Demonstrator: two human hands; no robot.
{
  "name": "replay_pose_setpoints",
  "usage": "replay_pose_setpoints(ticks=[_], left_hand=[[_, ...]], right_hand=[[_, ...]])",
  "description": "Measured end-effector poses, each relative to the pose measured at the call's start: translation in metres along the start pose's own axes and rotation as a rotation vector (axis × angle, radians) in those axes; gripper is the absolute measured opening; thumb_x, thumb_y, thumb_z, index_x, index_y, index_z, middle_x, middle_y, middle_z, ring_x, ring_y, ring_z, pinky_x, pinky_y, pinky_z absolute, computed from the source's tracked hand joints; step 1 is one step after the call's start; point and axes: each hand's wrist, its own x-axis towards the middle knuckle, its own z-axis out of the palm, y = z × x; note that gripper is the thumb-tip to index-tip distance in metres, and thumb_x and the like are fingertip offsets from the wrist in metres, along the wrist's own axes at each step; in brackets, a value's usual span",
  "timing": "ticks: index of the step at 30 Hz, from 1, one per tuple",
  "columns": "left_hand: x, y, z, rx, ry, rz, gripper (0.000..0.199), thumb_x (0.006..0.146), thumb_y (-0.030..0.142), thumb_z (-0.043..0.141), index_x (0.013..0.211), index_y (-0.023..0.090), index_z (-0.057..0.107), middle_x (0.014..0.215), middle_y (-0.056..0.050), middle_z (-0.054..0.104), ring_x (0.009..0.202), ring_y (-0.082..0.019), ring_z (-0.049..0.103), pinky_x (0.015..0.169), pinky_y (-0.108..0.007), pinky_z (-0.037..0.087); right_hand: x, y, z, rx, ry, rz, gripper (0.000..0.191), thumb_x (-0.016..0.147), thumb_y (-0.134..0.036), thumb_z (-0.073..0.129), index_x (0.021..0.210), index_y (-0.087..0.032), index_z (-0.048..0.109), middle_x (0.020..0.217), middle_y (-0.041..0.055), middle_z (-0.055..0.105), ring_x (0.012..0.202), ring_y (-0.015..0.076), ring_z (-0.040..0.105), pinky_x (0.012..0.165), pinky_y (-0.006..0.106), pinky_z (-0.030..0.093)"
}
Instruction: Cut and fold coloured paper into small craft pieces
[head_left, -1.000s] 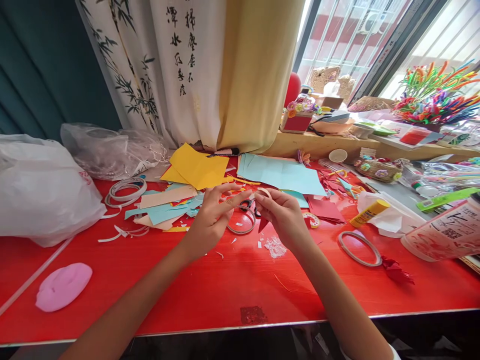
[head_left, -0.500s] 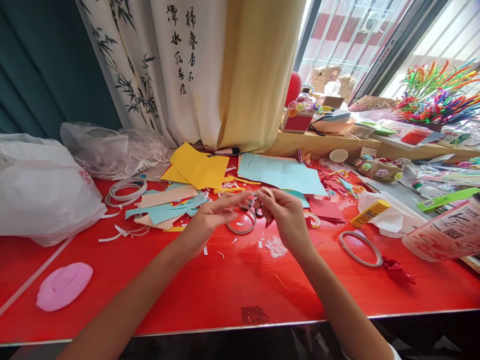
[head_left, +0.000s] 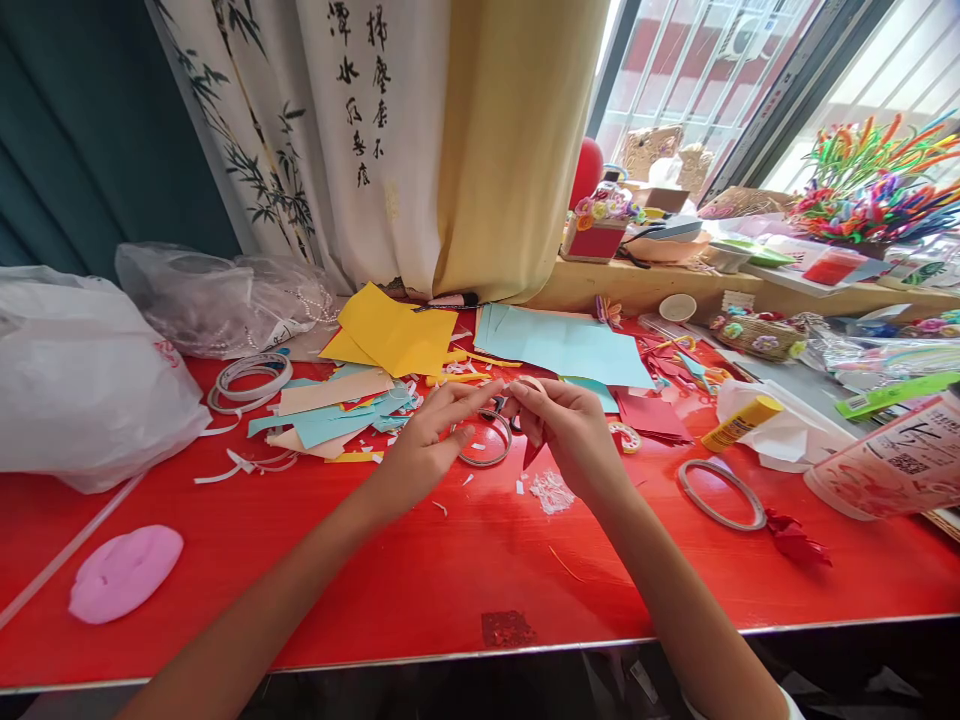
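Red paper [head_left: 532,453]: probably light, creases easily; better grip top edge
Right hand [head_left: 582,440]: fingers pinching it
Left hand [head_left: 421,455]: nine o'clock; fingers narrow, content I cannot tell

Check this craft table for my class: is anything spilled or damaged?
White shreds lie loose near the right hand, like spilled scraps. A dark patch near the front of the red table may be damage, mottled against the smooth red.

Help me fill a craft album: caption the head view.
Left hand beside right hand, which holds a red piece, above a paper-strewn table.
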Motion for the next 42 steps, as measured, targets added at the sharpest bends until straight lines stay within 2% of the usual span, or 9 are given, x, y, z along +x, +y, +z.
replay_pose_setpoints(ticks=[7, 13, 17, 21, 26, 31, 36, 42], left_hand=[[0.001, -0.008, 0.002, 0.341, 0.064, 0.201, 0.054, 0.084, 0.005, 0.033, 0.129, 0.035, 0.038, 0.108, -0.003, 0.050, 0.100, -0.016, 0.042, 0.090, -0.034, 0.036], [0.001, -0.011, 0.003, 0.441, 0.067, 0.253, 0.053, 0.084, 0.004, 0.033, 0.129, 0.029, 0.040, 0.106, -0.006, 0.051, 0.096, -0.017, 0.042, 0.086, -0.034, 0.037], [0.001, -0.010, 0.001, 0.321, 0.058, 0.182, 0.050, 0.084, 0.006, 0.033, 0.126, 0.029, 0.045, 0.107, -0.005, 0.052, 0.099, -0.017, 0.043, 0.089, -0.034, 0.036], [0.002, -0.003, -0.001, 0.059, 0.016, -0.012, 0.044, 0.084, 0.010, 0.035, 0.120, 0.031, 0.052, 0.110, -0.003, 0.053, 0.105, -0.016, 0.045, 0.094, -0.032, 0.033], [0.003, 0.000, -0.002, -0.302, 0.004, -0.216, 0.041, 0.080, 0.012, 0.042, 0.114, 0.029, 0.058, 0.113, -0.001, 0.056, 0.108, -0.018, 0.047, 0.096, -0.032, 0.033], [0.003, -0.006, 0.001, -0.541, 0.033, -0.304, 0.036, 0.075, 0.013, 0.050, 0.107, 0.026, 0.063, 0.109, -0.001, 0.061, 0.109, -0.019, 0.047, 0.094, -0.031, 0.034], [0.003, -0.007, 0.005, -0.492, 0.123, -0.257, 0.034, 0.076, 0.014, 0.050, 0.104, 0.027, 0.064, 0.107, -0.001, 0.060, 0.104, -0.017, 0.049, 0.089, -0.028, 0.036], [0.002, -0.006, 0.007, -0.306, 0.120, -0.193, 0.039, 0.080, 0.014, 0.043, 0.111, 0.032, 0.060, 0.110, -0.001, 0.054, 0.104, -0.016, 0.048, 0.089, -0.027, 0.036]], right_hand=[[0.000, 0.002, -0.001, -0.034, -0.020, 0.014, 0.029, 0.078, -0.040, 0.057, 0.063, -0.014, 0.060, 0.043, -0.0041, 0.042, 0.043, 0.0064, 0.034, 0.043, 0.023, 0.025], [0.002, 0.005, 0.001, -0.024, -0.038, 0.008, 0.027, 0.078, -0.036, 0.056, 0.062, -0.015, 0.055, 0.056, -0.0019, 0.051, 0.047, 0.0066, 0.039, 0.044, 0.023, 0.028], [0.004, 0.007, 0.001, -0.032, -0.043, -0.003, 0.024, 0.078, -0.035, 0.056, 0.064, -0.015, 0.055, 0.061, -0.0012, 0.053, 0.048, 0.0061, 0.037, 0.044, 0.023, 0.027], [0.004, 0.008, 0.001, -0.030, -0.056, -0.026, 0.024, 0.079, -0.033, 0.057, 0.063, -0.015, 0.054, 0.061, -0.0013, 0.053, 0.050, 0.0063, 0.037, 0.047, 0.023, 0.027], [0.004, 0.010, 0.001, 0.011, -0.078, -0.035, 0.027, 0.080, -0.031, 0.056, 0.059, -0.016, 0.049, 0.053, -0.0036, 0.044, 0.049, 0.0067, 0.035, 0.048, 0.024, 0.025], [0.003, 0.011, 0.004, 0.055, -0.100, -0.031, 0.021, 0.080, -0.028, 0.054, 0.064, -0.016, 0.052, 0.057, -0.0031, 0.046, 0.048, 0.0061, 0.033, 0.048, 0.024, 0.025], [0.002, 0.011, 0.008, -0.005, -0.064, -0.055, 0.020, 0.081, -0.030, 0.052, 0.066, -0.017, 0.051, 0.060, -0.0024, 0.048, 0.049, 0.0069, 0.035, 0.048, 0.023, 0.028], [-0.002, 0.010, 0.009, -0.213, 0.022, -0.168, 0.021, 0.082, -0.027, 0.049, 0.064, -0.018, 0.042, 0.062, -0.0020, 0.045, 0.054, 0.0084, 0.037, 0.050, 0.023, 0.030]])
